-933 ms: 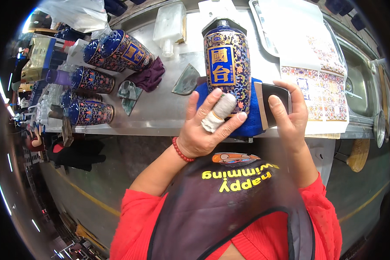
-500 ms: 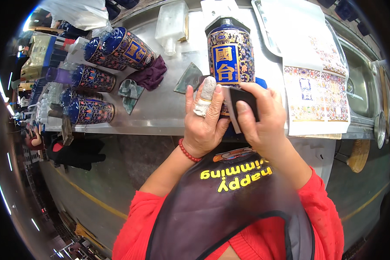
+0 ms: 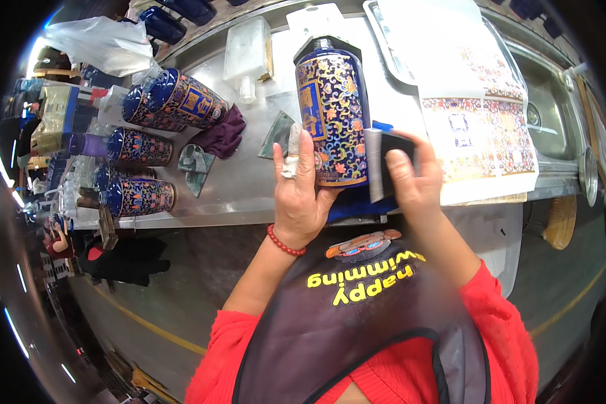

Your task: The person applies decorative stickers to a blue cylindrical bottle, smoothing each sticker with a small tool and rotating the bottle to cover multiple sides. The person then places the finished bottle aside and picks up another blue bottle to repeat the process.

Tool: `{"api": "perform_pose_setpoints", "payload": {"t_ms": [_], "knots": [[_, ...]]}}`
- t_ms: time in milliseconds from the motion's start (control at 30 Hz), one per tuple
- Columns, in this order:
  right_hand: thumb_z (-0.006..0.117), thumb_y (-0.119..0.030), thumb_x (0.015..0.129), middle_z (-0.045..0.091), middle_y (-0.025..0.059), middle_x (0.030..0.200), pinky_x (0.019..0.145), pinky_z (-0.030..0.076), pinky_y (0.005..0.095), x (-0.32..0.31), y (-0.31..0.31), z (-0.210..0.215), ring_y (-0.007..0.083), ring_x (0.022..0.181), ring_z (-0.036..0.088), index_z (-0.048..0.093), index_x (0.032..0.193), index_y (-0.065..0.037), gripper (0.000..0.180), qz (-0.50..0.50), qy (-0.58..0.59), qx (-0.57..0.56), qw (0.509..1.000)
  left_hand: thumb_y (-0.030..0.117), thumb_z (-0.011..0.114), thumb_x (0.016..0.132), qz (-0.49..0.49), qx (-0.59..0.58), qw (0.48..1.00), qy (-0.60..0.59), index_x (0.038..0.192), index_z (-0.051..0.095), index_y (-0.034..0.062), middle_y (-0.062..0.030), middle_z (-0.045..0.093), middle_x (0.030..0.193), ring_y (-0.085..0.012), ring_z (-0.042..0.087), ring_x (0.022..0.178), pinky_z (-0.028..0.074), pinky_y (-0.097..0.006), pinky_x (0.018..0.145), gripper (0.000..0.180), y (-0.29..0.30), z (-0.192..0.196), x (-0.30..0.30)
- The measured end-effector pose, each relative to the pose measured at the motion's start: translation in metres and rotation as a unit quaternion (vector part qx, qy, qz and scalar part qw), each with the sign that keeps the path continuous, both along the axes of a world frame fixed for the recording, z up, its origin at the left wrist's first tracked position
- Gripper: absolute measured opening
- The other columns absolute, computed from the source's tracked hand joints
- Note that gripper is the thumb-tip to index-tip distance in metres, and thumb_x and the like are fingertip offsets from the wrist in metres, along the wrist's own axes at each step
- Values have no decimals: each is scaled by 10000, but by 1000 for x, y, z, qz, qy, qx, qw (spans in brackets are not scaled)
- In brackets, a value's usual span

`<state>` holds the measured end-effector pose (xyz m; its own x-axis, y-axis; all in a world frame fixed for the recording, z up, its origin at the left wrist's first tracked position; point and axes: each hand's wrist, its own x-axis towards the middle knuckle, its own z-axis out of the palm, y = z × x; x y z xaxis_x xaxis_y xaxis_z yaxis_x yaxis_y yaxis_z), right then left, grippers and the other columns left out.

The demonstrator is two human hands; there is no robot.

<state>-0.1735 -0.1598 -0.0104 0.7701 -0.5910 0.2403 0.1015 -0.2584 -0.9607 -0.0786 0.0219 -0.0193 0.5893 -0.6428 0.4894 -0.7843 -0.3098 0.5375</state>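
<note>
One head-worn fisheye view looks steeply down from just above the person's chest, close over the hands (image 3: 357,182). It faces forward across the steel worktop (image 3: 242,195), whose straight edges bend toward the dark round rim.

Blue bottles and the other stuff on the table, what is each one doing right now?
Big blue patterned bottle: lying on the bench, gripped by the left hand.
Dark flat pad: pressed against the bottle's side by the right hand.
Three blue bottles: lying on their sides at the left.
Purple cloth: crumpled beside them.
Printed sheet: flat, hanging over the bench edge.
</note>
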Motion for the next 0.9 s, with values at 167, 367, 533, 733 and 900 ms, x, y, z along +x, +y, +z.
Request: {"api": "perform_pose_setpoints", "payload": {"t_ms": [167, 367, 533, 733, 900], "knots": [[612, -100, 1023, 672, 46, 1080, 837, 518, 237, -16, -15, -10, 87, 948, 614, 612, 1242, 10, 245, 24, -61, 198, 978, 335, 679, 956, 21, 10, 999, -41, 1554, 333, -61, -236, 579, 1428, -455, 495, 1374, 119, -633, 1210, 796, 0, 0, -2], [638, -129, 1013, 674, 61, 1071, 848, 508, 245, -15, -15, -11, 104, 953, 614, 614, 1257, 6, 280, 51, -47, 129, 989, 205, 782, 852, -24, 32, 992, -124, 1462, 558, 68, -237, 563, 1450, -483, 481, 1377, 212, -606, 1194, 664, 0, 11, 3], [656, -143, 1002, 688, 75, 1073, 872, 509, 260, -10, -14, -10, 121, 961, 628, 616, 1277, 4, 315, 68, -64, 116, 989, 114, 784, 828, -15, 57, 988, -140, 1394, 646, 178, -190, 613, 1410, -427, 521, 1358, 265, -567, 1187, 586, -1, 10, 0], [656, -144, 1002, 693, 83, 1086, 881, 510, 263, -9, -13, -10, 125, 978, 633, 618, 1277, 3, 314, 76, -37, 104, 991, 96, 730, 866, -20, 75, 976, -206, 1303, 719, 223, -120, 668, 1355, -345, 533, 1362, 279, -498, 1201, 455, -2, 15, 1], [653, -151, 1000, 686, 89, 1102, 894, 508, 278, -10, -15, -9, 137, 995, 631, 618, 1272, 7, 316, 76, -25, 91, 993, 112, 670, 911, -55, 93, 972, -208, 1293, 723, 219, -100, 661, 1372, -340, 507, 1382, 245, -493, 1224, 400, -2, 25, 4]]}}
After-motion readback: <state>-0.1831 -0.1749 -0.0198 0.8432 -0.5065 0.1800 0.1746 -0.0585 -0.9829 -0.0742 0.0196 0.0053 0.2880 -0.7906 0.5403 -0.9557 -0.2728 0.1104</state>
